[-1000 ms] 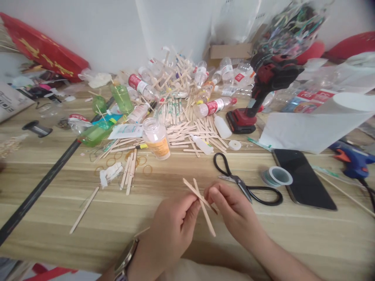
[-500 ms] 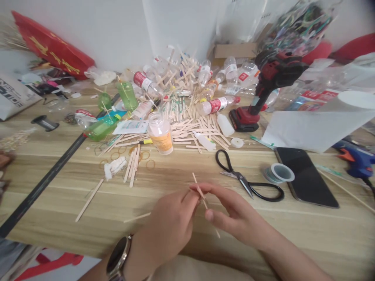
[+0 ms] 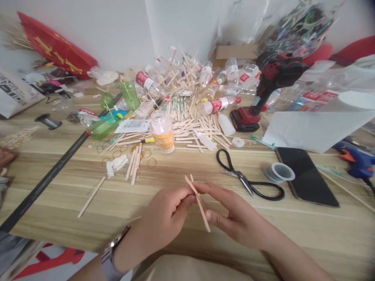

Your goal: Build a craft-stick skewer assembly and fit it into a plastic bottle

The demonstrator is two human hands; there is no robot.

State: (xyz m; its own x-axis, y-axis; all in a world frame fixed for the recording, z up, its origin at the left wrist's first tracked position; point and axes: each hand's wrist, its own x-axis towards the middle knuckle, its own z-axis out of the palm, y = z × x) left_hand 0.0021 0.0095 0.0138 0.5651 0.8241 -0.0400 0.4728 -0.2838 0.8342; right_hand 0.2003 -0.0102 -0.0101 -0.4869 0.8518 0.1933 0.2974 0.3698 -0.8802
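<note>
Two wooden craft sticks point(image 3: 202, 212) cross at a narrow angle between my hands, low in the middle of the head view. My left hand point(image 3: 172, 210), with a watch on its wrist, pinches them near the crossing between thumb and forefinger. At the sticks' right side is my right hand point(image 3: 231, 214); its forefinger reaches the crossing and its thumb lies near the lower part. A loose stick point(image 3: 91, 197) lies on the table to the left, and a small group of sticks point(image 3: 134, 164) lies beside a crumpled white tissue point(image 3: 117, 165) and rubber bands.
Black-handled scissors point(image 3: 243, 179), a wire spool point(image 3: 279, 172) and a phone point(image 3: 307, 175) lie to the right. Behind stand a jar point(image 3: 162, 134), piled sticks, bottles and a red-black power tool point(image 3: 263, 86). A dark bar point(image 3: 47, 181) crosses the left side.
My left hand has rolled, so its thumb now shows on the sticks. The sticks have turned, and both now show crossed. The view has shifted slightly.
</note>
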